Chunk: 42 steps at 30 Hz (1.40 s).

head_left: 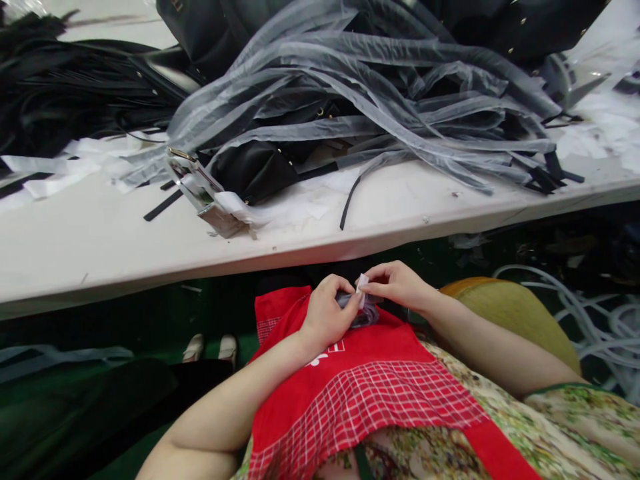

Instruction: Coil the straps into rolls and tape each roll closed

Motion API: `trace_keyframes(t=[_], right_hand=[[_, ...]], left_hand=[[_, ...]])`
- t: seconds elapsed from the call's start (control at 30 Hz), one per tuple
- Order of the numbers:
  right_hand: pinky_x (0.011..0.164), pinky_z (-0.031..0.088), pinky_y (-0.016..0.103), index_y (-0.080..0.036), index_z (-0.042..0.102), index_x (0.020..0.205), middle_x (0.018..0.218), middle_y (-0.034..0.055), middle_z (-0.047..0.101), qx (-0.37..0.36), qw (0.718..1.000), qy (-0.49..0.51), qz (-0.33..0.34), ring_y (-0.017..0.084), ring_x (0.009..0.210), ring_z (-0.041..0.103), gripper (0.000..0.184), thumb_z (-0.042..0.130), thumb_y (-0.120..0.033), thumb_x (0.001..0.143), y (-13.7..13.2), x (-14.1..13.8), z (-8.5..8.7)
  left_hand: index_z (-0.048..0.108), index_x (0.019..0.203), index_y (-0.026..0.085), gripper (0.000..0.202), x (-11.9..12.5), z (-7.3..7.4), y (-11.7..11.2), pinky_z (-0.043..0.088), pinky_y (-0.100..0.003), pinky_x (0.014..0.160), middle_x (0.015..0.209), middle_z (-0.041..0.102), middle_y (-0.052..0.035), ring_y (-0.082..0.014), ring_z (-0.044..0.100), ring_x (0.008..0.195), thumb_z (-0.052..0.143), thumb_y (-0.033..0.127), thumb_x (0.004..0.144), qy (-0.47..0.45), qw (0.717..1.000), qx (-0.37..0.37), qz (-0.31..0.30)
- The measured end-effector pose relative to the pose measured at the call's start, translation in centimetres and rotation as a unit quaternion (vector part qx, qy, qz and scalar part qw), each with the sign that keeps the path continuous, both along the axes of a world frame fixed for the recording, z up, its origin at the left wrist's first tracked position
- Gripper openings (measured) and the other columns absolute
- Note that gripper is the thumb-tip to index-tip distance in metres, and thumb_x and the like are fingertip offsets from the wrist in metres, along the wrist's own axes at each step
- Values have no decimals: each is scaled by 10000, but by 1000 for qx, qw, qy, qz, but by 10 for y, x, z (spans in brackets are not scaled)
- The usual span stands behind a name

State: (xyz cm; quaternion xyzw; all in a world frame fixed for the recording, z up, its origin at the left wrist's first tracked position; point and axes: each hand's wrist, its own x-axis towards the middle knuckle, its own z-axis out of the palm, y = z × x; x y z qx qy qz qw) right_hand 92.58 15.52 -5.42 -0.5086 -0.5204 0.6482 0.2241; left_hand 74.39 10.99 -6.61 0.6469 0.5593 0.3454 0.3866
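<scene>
Over the red apron (345,373) on my lap, my left hand (330,313) is closed around a small coiled bundle wrapped in translucent film (369,315). My right hand (397,285) pinches a small white strip, paper or tape (362,283), at the top of that bundle. Both hands' fingertips meet at the white strip. My left palm and fingers hide part of the coil, so what lies inside the film cannot be made out.
A white table (125,233) runs across in front of me. Film-wrapped straps (350,60) lie heaped there over black bags (265,170), beside a metal tape dispenser (220,213). Black straps (100,87) are piled at left. A yellowish stool seat (520,320) is at my right.
</scene>
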Motion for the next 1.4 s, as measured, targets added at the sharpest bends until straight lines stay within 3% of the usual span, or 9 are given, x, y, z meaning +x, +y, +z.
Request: trace_keyframes(t=[0.33,0.4,0.57,0.7,0.77,0.93,1.1,1.27,1.4], right_hand=[[620,480,253,-131,746,754,728,49,712,100,984,-95,110,161,669,627,257,679,-378,778,-2,4,-3],[697,503,269,-162,763,885,822,64,733,229,946,-170,156,175,751,657,221,599,-306,851,-8,4,-1],[885,526,357,-110,547,1348,1150,165,666,490,750,-297,330,242,1013,637,469,451,-147,891,-23,7,-4],[1064,434,456,-25,399,1435,1358,218,523,556,693,-304,344,308,1260,493,600,438,-130,845,-21,-4,-6],[1082,414,479,-45,385,1447,1387,208,501,566,686,-294,351,316,1290,465,642,444,-120,812,-14,-16,-1],[955,497,388,-189,566,1307,1186,116,651,524,758,-217,323,224,1079,608,443,407,-161,895,41,-78,26],[863,484,318,-190,690,1104,1056,76,708,461,859,-124,183,202,965,645,293,484,-283,917,125,-202,51],[691,477,288,-135,733,701,730,87,712,337,920,-142,138,217,758,651,199,643,-289,790,181,-306,31],[511,423,247,-96,705,638,571,81,657,278,948,-114,106,160,531,580,265,676,-332,756,188,-327,13]], left_hand=[[536,978,173,324,-1,5,-4,490,-321,737,897,645,-46,-191,619,799,699,317,739,19,998,-49,-26],[599,1012,164,363,-6,4,1,496,-343,742,919,681,-63,-216,634,810,712,355,724,33,992,-91,-86],[713,932,151,302,-22,-1,14,503,-320,797,918,732,-65,-209,657,840,740,272,657,-171,951,-221,-134],[723,945,135,339,-38,-2,20,505,-325,809,902,732,-79,-203,665,825,744,299,650,-384,881,-270,-60],[729,925,134,338,-48,-2,19,506,-328,801,895,732,-82,-201,663,817,772,305,636,-394,885,-247,-12],[715,930,109,386,-81,-13,8,482,-277,703,852,712,-82,-177,634,749,805,237,578,-372,904,-182,104],[676,933,106,401,-107,-29,-9,383,-225,564,705,643,-28,-112,526,583,785,214,562,-385,890,-154,187],[673,882,135,364,-118,-36,-22,332,-222,526,676,626,-20,-106,485,557,801,263,566,-395,883,-152,205],[671,886,122,381,-123,-43,-24,331,-212,516,663,616,-20,-99,481,551,805,285,568,-412,875,-147,208]])
